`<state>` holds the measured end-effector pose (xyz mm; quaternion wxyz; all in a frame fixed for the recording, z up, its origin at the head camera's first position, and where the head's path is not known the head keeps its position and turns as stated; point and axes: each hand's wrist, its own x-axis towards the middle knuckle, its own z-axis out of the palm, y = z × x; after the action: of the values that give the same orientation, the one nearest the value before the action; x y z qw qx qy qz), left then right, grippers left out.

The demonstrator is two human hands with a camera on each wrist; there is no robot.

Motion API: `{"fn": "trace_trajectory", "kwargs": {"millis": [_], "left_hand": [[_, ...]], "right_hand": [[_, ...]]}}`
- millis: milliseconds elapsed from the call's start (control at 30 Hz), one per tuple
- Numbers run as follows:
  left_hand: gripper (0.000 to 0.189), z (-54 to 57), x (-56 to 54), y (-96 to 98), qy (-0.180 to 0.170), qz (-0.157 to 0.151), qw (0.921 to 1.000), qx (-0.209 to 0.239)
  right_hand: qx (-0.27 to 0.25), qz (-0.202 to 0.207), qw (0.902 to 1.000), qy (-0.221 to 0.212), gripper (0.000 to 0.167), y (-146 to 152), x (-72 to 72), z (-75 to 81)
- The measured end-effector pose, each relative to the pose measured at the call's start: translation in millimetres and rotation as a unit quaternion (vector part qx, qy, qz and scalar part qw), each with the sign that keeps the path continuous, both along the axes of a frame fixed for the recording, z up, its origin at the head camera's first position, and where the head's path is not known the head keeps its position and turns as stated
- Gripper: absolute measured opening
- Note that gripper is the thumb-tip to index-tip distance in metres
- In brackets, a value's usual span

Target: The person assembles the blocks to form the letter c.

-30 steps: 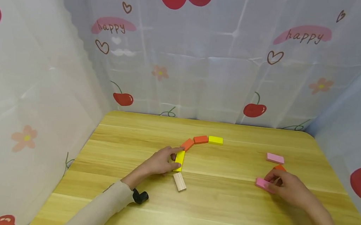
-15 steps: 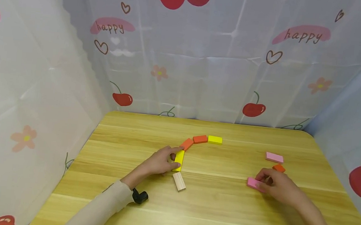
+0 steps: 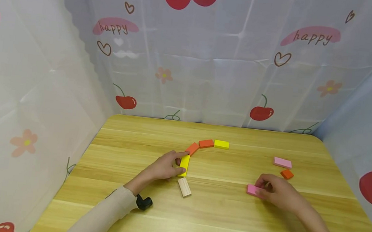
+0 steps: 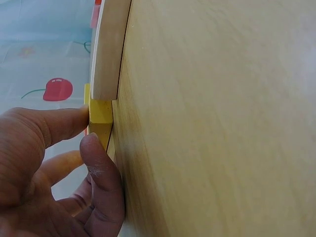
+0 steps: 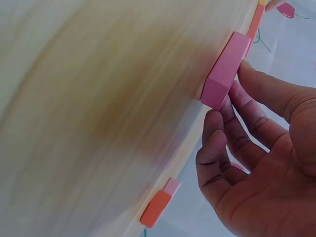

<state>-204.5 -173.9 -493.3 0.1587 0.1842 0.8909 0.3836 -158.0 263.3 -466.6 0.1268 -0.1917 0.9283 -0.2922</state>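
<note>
My left hand (image 3: 165, 166) lies over a yellow block (image 3: 184, 165), thumb pressed on it and index fingertip where it meets an orange block (image 3: 192, 149). In the left wrist view the thumb touches the yellow block's (image 4: 101, 112) top face; the other fingers are loosely bent beside it. A plain wooden block (image 3: 184, 187) lies at its near end. On the right, my right hand (image 3: 276, 190) grips a pink block (image 3: 253, 189) flat on the table. In the right wrist view, thumb and fingertips meet this pink block (image 5: 224, 74) near one end.
The curved row continues with a red-orange block (image 3: 206, 144) and another yellow block (image 3: 221, 144). A light pink block (image 3: 282, 162) and a small orange block (image 3: 287, 174) lie at the right of the wooden table (image 3: 217, 220). Printed curtains (image 3: 208, 85) surround the table.
My right hand has slid the pink block leftward along the table, uncovering the small orange block behind it. The left hand and the curved row stay in place.
</note>
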Motion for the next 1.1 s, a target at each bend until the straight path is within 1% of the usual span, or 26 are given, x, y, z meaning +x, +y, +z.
{"fn": "trace_trajectory", "kwargs": {"millis": [167, 500, 867, 1100], "left_hand": [[0.069, -0.6, -0.5, -0.7, 0.000, -0.004, 1.0000, -0.001], [0.068, -0.1, 0.6, -0.9, 0.000, -0.006, 1.0000, 0.005], [0.068, -1.6, 0.1, -1.2, -0.001, -0.004, 1.0000, 0.003], [0.068, -1.2, -0.1, -0.8, 0.000, -0.003, 1.0000, -0.002]], "right_hand": [[0.002, 0.010, 0.9998, 0.017, 0.010, -7.1, 1.6, -1.4], [0.010, 0.021, 0.9996, 0.018, 0.011, -21.5, 2.1, -2.7], [0.000, 0.047, 0.9987, 0.022, 0.010, -37.5, 4.7, -1.9], [0.001, 0.048, 0.9988, 0.008, 0.010, -48.1, 7.2, -0.1]]}}
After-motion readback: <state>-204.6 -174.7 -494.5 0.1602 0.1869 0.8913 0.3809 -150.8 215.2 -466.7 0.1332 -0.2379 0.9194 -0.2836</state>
